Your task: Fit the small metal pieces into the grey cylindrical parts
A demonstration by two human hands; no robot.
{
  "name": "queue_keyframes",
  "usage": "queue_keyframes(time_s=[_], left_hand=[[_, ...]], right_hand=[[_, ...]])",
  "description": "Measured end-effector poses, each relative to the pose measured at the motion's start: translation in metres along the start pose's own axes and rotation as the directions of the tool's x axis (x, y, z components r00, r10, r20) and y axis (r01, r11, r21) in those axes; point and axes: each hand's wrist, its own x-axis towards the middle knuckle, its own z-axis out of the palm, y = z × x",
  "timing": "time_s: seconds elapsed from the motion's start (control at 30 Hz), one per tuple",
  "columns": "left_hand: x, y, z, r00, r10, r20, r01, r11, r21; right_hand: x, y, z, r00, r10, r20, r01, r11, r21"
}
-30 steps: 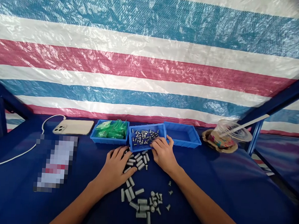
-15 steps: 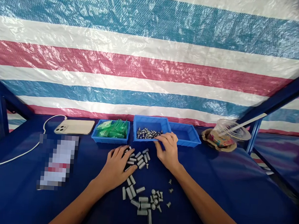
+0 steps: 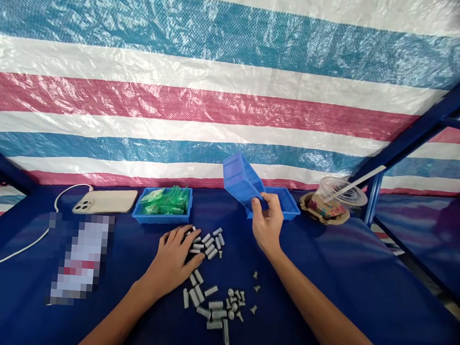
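While the left hand lies spread over metal pieces, the right hand pinches a tilted blue bin beyond it, above a tray; a slipping pinch could scatter any contents.

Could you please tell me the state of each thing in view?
Blue plastic bin: raised, tipped steeply, gripped by the right hand; contents hidden.
Second blue plastic bin: on the table, partly hidden.
Blue plastic bin of green packets: upright, filled.
Grey metal cylinders: loose, some under the left hand.
Silver metal screws: loose, scattered.
Beige phone: lying camera side up.
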Motion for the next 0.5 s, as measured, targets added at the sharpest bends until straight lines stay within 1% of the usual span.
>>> queue_keyframes(time_s=[0.13,0.23,0.33,0.4,0.43,0.5], left_hand=[[0.001,-0.002,0.001,1.000,0.011,-0.016,-0.010,1.000,0.015],[-0.001,-0.003,0.002,1.000,0.009,-0.018,-0.008,0.999,0.032],[0.003,0.006,-0.002,0.999,0.016,-0.051,-0.014,0.999,0.033],[0.018,0.020,-0.006,0.993,0.047,-0.112,-0.050,0.999,-0.021],[0.031,0.029,-0.008,0.986,0.084,-0.144,-0.097,0.991,-0.087],[0.067,0.046,-0.009,0.971,0.124,-0.206,-0.182,0.938,-0.296]], right_hand=[[0.007,0.015,-0.003,1.000,0.004,0.002,-0.004,1.000,-0.014],[0.009,0.026,-0.007,1.000,0.006,0.028,-0.005,0.999,-0.041],[0.010,0.032,-0.011,0.998,-0.004,0.057,0.008,0.998,-0.068],[0.011,0.034,-0.011,0.997,-0.023,0.072,0.029,0.996,-0.081],[0.011,0.035,-0.012,0.996,-0.036,0.079,0.043,0.995,-0.088],[0.011,0.035,-0.011,0.994,-0.061,0.092,0.071,0.992,-0.100]])
